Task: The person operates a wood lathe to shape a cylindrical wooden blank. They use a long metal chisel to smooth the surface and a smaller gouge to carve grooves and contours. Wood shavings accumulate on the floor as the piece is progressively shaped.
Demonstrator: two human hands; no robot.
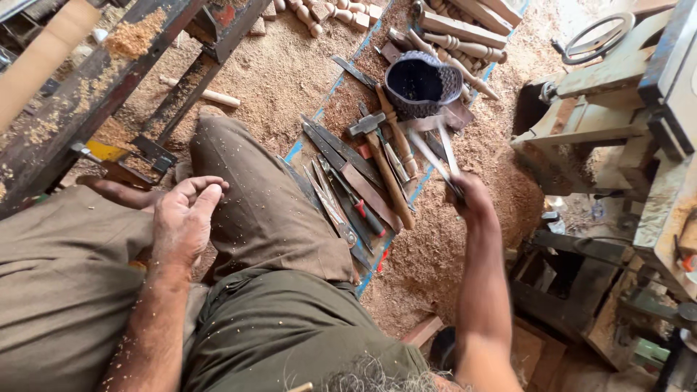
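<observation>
My right hand [473,197] reaches out over a spread of tools on the sawdust floor and grips a two-legged metal tool, like calipers [435,150], whose legs point up and left; it is motion-blurred. My left hand [184,218] rests on my left thigh, fingers loosely curled, holding nothing. Just left of the right hand lie a hammer [377,152], several chisels [348,170] and a red-handled screwdriver [368,214]. A dark woven bowl [421,83] sits beyond them.
Turned wooden spindles [457,43] lie at the top. A dusty metal lathe frame [87,94] runs along the upper left. A wooden machine stand [602,109] and clutter fill the right. Sawdust covers the floor.
</observation>
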